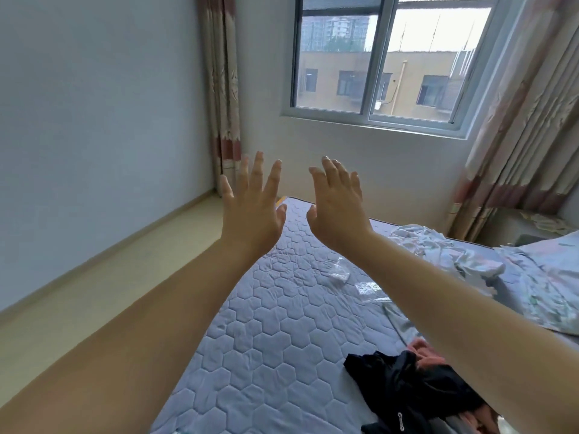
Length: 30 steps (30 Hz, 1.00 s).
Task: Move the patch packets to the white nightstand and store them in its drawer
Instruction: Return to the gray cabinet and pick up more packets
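This is a bedroom, and most of the lower frame is filled by a mattress with a pale blue cover quilted in hexagons. At the bottom right of the frame, nearest to the camera, a black garment lies crumpled on it, with something pink under it.

Further in, right of the frame's centre, the patch packets lie on the mattress. They look like small clear plastic sachets, one a little crumpled and a second packet flat just beside it, partly behind the right forearm. Nothing touches them. To the right of them is a heap of light printed bedding.

Both arms reach forward over the bed. The left hand and the right hand are raised in the middle of the frame, backs to the camera, fingers straight and spread wide, and each holds nothing. They are well above the packets.

Behind them is a window in the upper part of the frame, with a curtain at each side.

The white nightstand and its drawer are not in view. I judge the task as not yet begun: picking up, carrying and storing all remain.
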Motion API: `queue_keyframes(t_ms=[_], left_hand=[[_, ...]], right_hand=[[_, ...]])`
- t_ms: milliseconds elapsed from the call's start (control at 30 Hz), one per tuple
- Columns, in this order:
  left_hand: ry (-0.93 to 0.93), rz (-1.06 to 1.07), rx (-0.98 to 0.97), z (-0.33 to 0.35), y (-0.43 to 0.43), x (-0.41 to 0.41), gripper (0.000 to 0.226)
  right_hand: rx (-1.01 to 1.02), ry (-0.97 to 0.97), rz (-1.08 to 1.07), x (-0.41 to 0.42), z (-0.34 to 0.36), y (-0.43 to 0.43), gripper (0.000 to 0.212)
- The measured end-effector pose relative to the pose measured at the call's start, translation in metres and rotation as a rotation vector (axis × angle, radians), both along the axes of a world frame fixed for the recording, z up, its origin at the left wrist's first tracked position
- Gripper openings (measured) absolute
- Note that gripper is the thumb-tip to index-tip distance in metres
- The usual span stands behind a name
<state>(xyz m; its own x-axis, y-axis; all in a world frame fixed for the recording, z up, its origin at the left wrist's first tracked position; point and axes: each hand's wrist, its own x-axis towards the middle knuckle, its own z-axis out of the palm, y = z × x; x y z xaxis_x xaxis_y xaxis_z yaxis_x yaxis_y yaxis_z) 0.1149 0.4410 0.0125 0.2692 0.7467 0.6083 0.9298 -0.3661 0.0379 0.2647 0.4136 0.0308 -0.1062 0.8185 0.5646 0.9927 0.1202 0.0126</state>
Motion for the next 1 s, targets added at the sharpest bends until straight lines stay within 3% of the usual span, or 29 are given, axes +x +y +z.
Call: queue_keyframes(t_ms=[433, 733, 1000], left_hand=[[0.102, 0.135, -0.116, -0.019, 0.109, -0.318, 0.070], [0.161, 0.204, -0.185, -0.058, 0.233, -0.457, 0.069], [0.231, 0.174, -0.188, -0.041, 0.422, -0.540, 0.068]], right_hand=[[-0.080, 0.095, 0.125, -0.319, -0.033, 0.135, 0.064], [-0.103, 0.031, 0.186, -0.454, -0.058, 0.267, 0.064], [-0.091, 0.139, 0.154, -0.532, -0.056, 0.443, 0.066]])
